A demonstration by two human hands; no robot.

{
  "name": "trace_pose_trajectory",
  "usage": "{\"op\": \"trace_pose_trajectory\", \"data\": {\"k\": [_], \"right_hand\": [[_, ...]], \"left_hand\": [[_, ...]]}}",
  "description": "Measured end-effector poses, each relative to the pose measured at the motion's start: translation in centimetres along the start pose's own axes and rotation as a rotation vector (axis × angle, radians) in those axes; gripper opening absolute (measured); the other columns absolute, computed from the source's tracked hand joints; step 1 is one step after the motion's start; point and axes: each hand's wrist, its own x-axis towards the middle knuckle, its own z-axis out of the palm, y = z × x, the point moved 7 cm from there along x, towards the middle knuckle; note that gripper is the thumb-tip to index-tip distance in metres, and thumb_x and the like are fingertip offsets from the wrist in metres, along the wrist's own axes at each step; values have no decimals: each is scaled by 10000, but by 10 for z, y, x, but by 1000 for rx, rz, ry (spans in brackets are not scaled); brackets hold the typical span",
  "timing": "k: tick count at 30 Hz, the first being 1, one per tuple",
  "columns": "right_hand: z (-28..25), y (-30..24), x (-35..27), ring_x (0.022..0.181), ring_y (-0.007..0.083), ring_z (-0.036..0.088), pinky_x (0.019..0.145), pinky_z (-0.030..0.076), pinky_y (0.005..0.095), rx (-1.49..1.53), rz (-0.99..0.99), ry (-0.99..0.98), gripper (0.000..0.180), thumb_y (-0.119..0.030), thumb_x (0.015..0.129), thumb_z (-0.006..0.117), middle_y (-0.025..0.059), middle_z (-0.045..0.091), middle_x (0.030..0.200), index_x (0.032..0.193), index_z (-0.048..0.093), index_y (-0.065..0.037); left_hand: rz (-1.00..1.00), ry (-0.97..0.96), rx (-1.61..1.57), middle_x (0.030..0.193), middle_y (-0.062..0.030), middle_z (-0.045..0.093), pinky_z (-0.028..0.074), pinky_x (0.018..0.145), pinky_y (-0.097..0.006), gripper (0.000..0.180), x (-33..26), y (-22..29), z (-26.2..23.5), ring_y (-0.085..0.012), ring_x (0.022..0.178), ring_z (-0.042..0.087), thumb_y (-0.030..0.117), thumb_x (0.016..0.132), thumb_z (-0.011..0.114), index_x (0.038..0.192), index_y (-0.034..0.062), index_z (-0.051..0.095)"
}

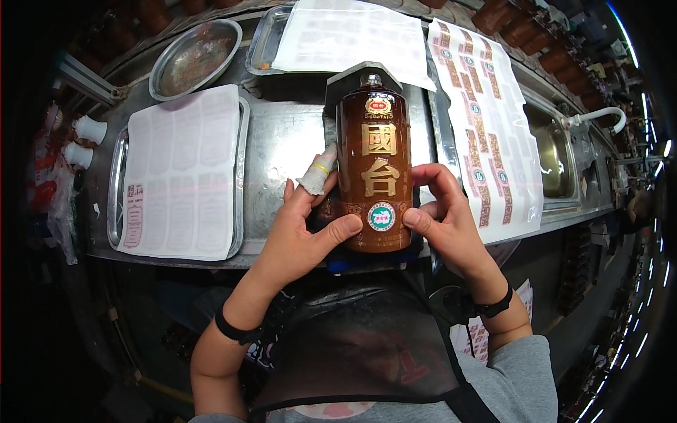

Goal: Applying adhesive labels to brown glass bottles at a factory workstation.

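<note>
At the near edge of the bench (285, 141), your left hand (307, 236) and right hand (448, 218) grip the brown bottle (377, 144) from both sides, thumbs beside its round label (381, 216), probably for keeping it steady.

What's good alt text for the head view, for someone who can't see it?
A left hand and right hand grip a brown, gold-lettered bottle from either side. To its left, a metal tray bears a white sheet; to its right lies a sheet of printed labels, with a sink beyond.
</note>
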Motion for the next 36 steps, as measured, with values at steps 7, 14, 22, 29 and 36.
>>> {"op": "trace_pose_trajectory", "data": {"k": [7,14,22,29,36], "right_hand": [[1,-1,0,637,-29,406,544,379,141,7,-13,12,587,-210,858,807,60,517,1183,1303,476,-17],[1,-1,1,622,-32,393,531,362,142,9,-13,16,576,-212,855,805,59,524,1175,1293,483,-20],[-4,1,5,779,-10,452,602,393,141,77,-34,-11,517,-200,892,762,39,527,1145,1292,490,-20],[0,6,6,853,6,472,616,406,145,48,-42,-16,466,-196,916,739,34,530,1119,1279,507,-19],[-1,7,6,835,5,463,612,400,142,51,-51,-14,473,-201,908,749,38,536,1117,1274,512,-18]], "left_hand": [[4,40,40,1469,-200,507,-117,1187,-534,934,-2,-4,-1,-275,1427,426,425,879,746,1571,50,243],[5,41,47,1479,-194,499,-109,1189,-531,938,-2,-2,-2,-277,1428,423,417,881,745,1572,43,232],[27,5,20,1509,-190,456,-9,1216,-515,906,0,-1,-1,-279,1470,343,383,908,730,1569,24,224],[-36,45,-180,1565,-182,337,258,1197,-395,874,0,-3,3,-288,1462,331,255,916,750,1558,-9,220],[-16,37,-184,1555,-183,350,242,1205,-403,864,2,1,4,-293,1454,338,252,916,749,1554,-13,230]]}}
